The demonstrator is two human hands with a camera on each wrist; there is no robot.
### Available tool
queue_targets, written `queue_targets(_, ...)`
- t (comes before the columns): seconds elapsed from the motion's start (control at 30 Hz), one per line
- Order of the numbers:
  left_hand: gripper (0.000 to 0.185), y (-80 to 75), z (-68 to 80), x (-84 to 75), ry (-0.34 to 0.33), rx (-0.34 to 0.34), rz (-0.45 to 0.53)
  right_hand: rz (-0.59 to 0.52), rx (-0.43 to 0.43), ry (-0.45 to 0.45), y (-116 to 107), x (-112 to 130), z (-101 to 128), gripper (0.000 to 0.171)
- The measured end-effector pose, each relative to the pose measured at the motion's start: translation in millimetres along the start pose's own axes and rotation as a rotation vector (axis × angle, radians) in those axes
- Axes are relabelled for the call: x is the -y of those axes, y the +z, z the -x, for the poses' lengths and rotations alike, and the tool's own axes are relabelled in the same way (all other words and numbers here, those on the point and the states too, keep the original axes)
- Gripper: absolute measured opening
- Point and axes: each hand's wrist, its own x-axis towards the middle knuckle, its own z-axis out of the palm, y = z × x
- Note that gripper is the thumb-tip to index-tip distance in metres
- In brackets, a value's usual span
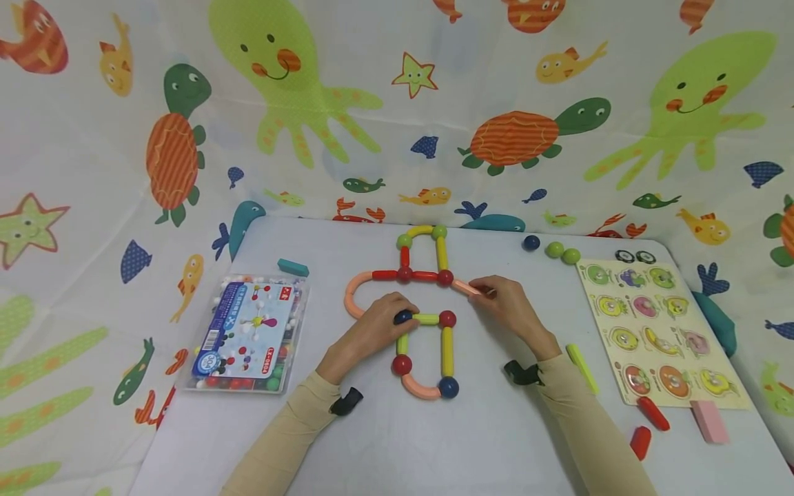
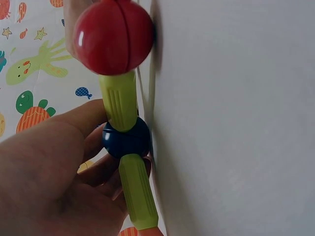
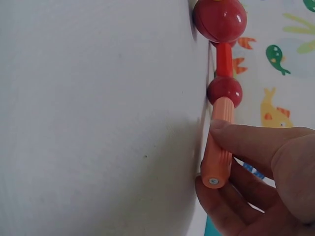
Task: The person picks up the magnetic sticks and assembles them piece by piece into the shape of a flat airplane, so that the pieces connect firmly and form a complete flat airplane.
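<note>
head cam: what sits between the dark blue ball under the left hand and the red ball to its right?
A short yellow-green rod links the blue ball and the red ball, shown in the head view.

A clear box of beads [image 1: 248,337] lies left, a peg puzzle board [image 1: 657,331] right, three loose balls [image 1: 552,248] behind

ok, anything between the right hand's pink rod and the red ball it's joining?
Nothing visible. The pink rod, pinched by the right hand, already meets the red ball end-on; bare table lies alongside.
</note>
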Motion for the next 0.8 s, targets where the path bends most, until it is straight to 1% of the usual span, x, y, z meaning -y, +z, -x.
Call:
queue_targets(0.3,0.027,-1.7,0.3,-1.7,-0.006,0.007,-0.001,-0.026,0.019,0.02,-2,0,0,0.035)
queue_targets(0.43,0.026,0.5,0.1,-1.7,-0.006,0.007,-0.005,-0.026,0.005,0.025,-10,-1,8,0.036)
queue_targets(0.5,0.027,1.2,0.0,-1.7,-0.007,0.007,-0.002,-0.019,-0.023,0.025,-18,-3,13,0.035)
queue_targets(0.6,0.027,1.8,0.0,-1.1,-0.006,0.009,-0.008,-0.002,-0.087,0.011,-33,-9,25,0.033)
queue_targets(0.73,0.026,0.7,0.2,-0.7,-0.005,-0.003,-0.002,0.036,-0.187,0.002,-56,-21,48,0.031)
queue_targets(0.8,0.025,0.0,-0.1,-0.7,0.0,-0.01,0.001,0.056,-0.228,0.021,-69,-28,61,0.031)
